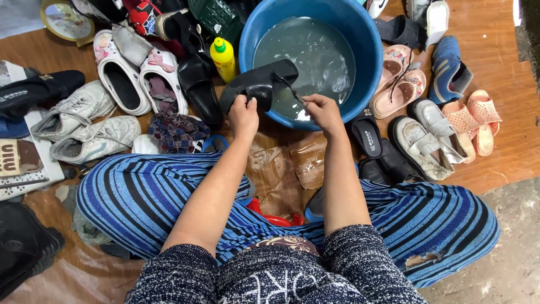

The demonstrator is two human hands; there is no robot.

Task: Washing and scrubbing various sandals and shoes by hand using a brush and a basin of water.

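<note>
Your left hand [243,117] closes around the heel end of a black sandal [259,84], holding it sole-up across the near rim of the blue basin [368,42] at upper centre of the frame, while your right hand [322,111] pinches a thin dark brush handle [291,89] whose tip rests against the sandal's edge. Both forearms reach straight forward from the bottom of the frame, elbows apart, wrists bent slightly down over the basin's lip. The sandal looks smooth, matte and flexible; the basin is glossy plastic, round, filled with cloudy grey water [306,50]. Just left of the sandal stands a yellow squeeze bottle [224,58] with a green cap, nearly touching the basin wall. Room to move is tight: white clogs [140,79] and grey-white trainers [84,121] crowd the left, pink sandals [396,81], a blue shoe [447,62] and cream strapped shoes [422,143] press in at the right, and black slippers [368,138] sit just beside your right wrist. Crumpled brown plastic sheeting [292,169] covers the floor between your blue-striped knees [140,197], the only bare patch near your hands. Orange-brown flooring [506,152] meets rough grey concrete [512,247] at lower right.
</note>
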